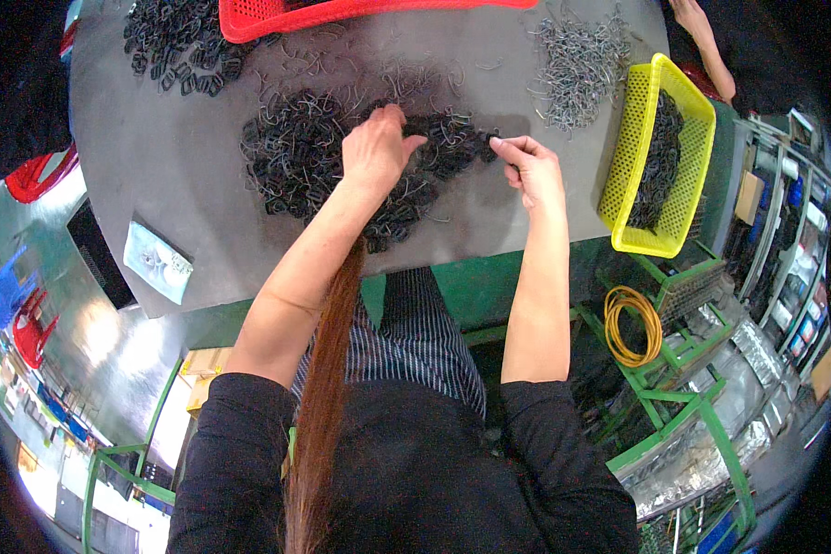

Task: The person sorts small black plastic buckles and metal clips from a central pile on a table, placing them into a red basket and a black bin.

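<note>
A heap of small black plastic pieces (291, 152), with bent metal hooks among them, lies on the grey table (222, 258) in front of me. Over its right part rests my left hand (376, 150), thumb held away from the bent fingers; the fingertips partly disappear against the pieces, and no held thing shows. At the right end of the heap, my right hand (533, 169) pinches a small black plastic piece (491, 141) between thumb and forefinger. Its exact shape is too small to tell.
Loose metal hooks (577, 69) lie at the far right, beside a yellow basket (702, 175) containing black pieces. A red basket (369, 16) stands at the far edge, near another black heap (171, 42). A small packet (157, 261) lies left. Another person's arm (706, 46) shows far right.
</note>
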{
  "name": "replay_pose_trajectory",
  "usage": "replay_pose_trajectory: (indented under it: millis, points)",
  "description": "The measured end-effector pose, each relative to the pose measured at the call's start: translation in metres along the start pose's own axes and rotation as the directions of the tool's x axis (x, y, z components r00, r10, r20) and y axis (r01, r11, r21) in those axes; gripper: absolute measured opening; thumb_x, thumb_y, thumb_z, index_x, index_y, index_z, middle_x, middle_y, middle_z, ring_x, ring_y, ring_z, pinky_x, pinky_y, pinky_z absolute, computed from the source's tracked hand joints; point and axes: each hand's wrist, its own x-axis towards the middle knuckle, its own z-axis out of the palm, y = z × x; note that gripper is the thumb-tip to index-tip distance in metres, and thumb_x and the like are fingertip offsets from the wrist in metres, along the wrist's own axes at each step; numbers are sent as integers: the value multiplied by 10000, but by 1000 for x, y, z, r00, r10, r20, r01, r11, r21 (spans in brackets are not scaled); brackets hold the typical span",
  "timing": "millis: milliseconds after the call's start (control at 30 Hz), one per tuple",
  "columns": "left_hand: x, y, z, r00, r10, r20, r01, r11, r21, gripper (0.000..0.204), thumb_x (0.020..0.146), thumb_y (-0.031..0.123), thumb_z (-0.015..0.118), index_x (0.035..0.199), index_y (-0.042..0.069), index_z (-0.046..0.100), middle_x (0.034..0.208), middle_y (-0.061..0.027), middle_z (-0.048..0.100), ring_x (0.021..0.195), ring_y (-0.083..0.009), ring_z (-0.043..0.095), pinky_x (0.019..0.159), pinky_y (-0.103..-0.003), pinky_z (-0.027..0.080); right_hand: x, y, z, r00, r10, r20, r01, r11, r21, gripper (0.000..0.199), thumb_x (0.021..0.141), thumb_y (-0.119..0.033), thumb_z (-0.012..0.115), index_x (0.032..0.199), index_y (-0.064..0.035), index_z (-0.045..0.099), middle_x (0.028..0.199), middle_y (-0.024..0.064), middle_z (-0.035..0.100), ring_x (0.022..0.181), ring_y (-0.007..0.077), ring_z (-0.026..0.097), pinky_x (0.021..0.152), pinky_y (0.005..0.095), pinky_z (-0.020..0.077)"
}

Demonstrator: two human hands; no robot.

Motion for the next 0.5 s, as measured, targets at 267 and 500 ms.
replay_pose_trajectory:
  millis: [267, 500]
  points:
    - [24, 1, -83, 849, -84, 522, 369, 801, -471, 318, 755, 361, 691, 848, 61, 645, 671, 22, 578, 622, -68, 491, 556, -232, 399, -13, -82, 30, 967, -206, 150, 205, 979, 19, 239, 746, -189, 722, 870, -33, 592, 589, -40, 475, 460, 37, 405, 399, 176, 252]
    - [98, 83, -164, 969, 108, -224, -186, 912, -365, 275, 766, 156, 671, 930, -24, 544, 790, -115, 560, 745, -180, 544, 684, -284, 447, 8, -189, 65, 654, -684, 323, 745, 656, -119, 438, 749, -213, 699, 1066, 33, 524, 930, 158, 598, 790, 211, 582, 692, 322, 467]
